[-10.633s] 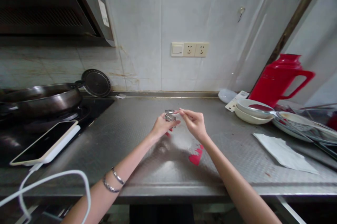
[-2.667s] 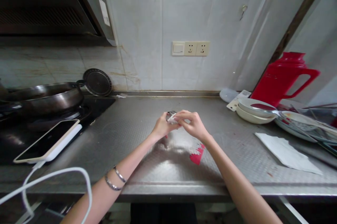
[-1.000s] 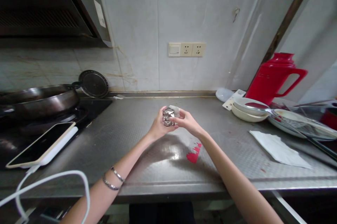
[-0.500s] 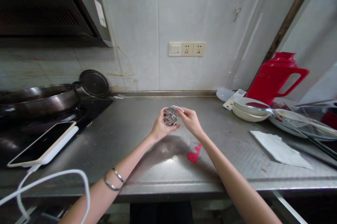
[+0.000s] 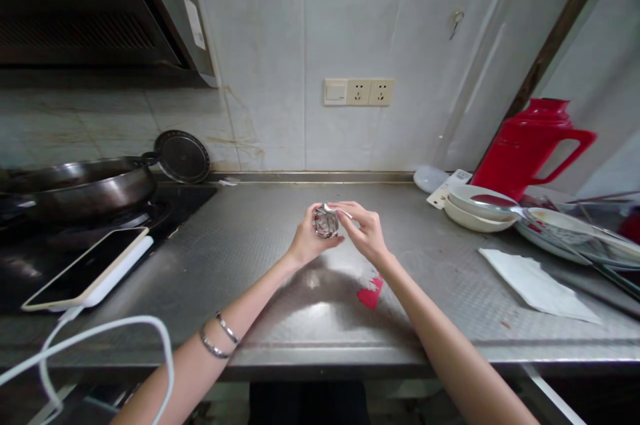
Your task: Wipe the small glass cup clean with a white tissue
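Note:
My left hand (image 5: 306, 240) is wrapped round a small, round, shiny glass-like container (image 5: 327, 222), held above the steel counter (image 5: 260, 232). The container's open or patterned face is toward me; its contents are too small to tell. At its upper right edge, my right hand (image 5: 364, 228) pinches a small white piece, perhaps tissue (image 5: 329, 208), between closed fingers. A torn red scrap (image 5: 370, 293) lies on the counter below my right hand.
A pan (image 5: 85, 188) on the stove and a phone (image 5: 85, 270) with a white cable are at left. At right stand a red thermos (image 5: 527, 145), stacked bowls (image 5: 480, 212) and plates (image 5: 575, 232), with a white napkin (image 5: 537, 285) in front.
My right hand's fingers have shifted and now reach farther over the container's top edge, with the white piece. The view has moved slightly.

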A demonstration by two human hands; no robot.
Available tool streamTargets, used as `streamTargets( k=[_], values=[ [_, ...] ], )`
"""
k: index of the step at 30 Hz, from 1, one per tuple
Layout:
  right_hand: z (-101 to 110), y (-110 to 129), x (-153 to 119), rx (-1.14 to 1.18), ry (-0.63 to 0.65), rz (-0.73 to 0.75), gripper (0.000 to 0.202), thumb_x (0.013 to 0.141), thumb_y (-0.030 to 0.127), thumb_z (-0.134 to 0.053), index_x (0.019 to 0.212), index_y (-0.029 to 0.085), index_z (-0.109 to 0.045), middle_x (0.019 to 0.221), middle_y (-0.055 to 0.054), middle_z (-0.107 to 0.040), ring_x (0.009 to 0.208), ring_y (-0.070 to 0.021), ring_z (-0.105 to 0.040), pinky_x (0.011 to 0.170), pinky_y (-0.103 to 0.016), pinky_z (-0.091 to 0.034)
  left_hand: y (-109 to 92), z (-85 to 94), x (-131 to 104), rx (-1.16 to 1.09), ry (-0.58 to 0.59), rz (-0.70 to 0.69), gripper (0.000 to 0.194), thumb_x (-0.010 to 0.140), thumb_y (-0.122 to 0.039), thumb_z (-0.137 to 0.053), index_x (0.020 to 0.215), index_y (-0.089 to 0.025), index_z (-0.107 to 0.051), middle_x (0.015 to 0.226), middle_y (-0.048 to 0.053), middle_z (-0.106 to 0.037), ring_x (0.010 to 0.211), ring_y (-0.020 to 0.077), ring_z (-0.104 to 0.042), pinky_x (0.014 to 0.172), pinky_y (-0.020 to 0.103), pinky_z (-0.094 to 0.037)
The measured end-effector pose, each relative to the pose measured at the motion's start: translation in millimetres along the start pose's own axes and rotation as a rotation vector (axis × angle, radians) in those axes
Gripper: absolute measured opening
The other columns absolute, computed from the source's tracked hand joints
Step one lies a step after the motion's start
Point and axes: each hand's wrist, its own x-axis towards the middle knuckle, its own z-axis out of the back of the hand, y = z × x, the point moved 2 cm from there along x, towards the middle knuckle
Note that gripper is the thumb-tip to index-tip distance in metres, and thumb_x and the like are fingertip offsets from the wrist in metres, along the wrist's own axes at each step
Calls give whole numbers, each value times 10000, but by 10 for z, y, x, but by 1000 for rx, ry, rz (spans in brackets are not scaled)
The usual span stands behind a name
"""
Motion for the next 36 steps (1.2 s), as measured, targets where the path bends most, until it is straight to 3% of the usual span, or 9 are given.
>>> streamTargets(
  k=[6,14,16,20,24,27,32,36],
  values=[
    [61,68,1,37,-4,-133,291,869,394,-499,828,227,-734,861,-59,-713,850,-217,-638,783,-330,-486,41,18,0,25,1,59,824,538,-325,-828,1212,-205,-367,1093,74,-600,995,214,-594,889,367,-466],
    [27,-162,24,13,-227,-337,406,855,473,-482,641,161,-628,574,10,-566,543,-130,-482,518,-248,-342,-107,-11,-11,-37,11,65,810,532,-284,-828,1195,-197,-370,1048,61,-592,917,183,-611,846,329,-493],
    [16,-180,23,5,-201,-332,400,853,464,-487,636,162,-635,576,9,-579,557,-136,-502,532,-248,-356,-136,-26,-22,-51,13,76,803,527,-269,-828,1184,-194,-373,1028,54,-592,889,175,-613,823,320,-499],
    [30,-118,15,71,-99,-262,310,846,417,-516,772,192,-716,803,-35,-701,775,-190,-619,707,-274,-443,-144,-27,-27,-32,-6,59,792,528,-264,-826,1176,-196,-375,1016,50,-599,896,179,-612,818,311,-495],
    [91,-23,18,133,-58,-244,290,848,398,-512,832,211,-733,873,-53,-714,860,-217,-632,778,-308,-459,-112,-11,-21,39,-4,31,814,518,-281,-834,1187,-208,-376,1041,54,-604,942,194,-605,859,327,-479],
    [104,-12,23,153,-55,-260,288,839,398,-525,797,195,-725,832,-46,-709,801,-208,-629,739,-302,-459,-100,-14,-29,77,11,38,826,514,-301,-837,1194,-200,-379,1048,64,-605,941,200,-607,856,338,-482],
    [77,-136,12,35,-276,-326,363,842,442,-513,675,161,-672,656,-14,-648,634,-165,-572,586,-260,-414,-117,-41,-60,71,44,80,833,514,-302,-836,1206,-205,-381,1063,73,-599,893,200,-628,798,325,-507],
    [8,-178,14,77,-91,-344,339,830,428,-532,707,167,-710,687,-22,-685,683,-192,-614,630,-275,-449,-130,-45,-72,85,44,66,833,520,-318,-834,1209,-200,-383,1061,73,-604,884,197,-627,801,322,-501]
  ],
)
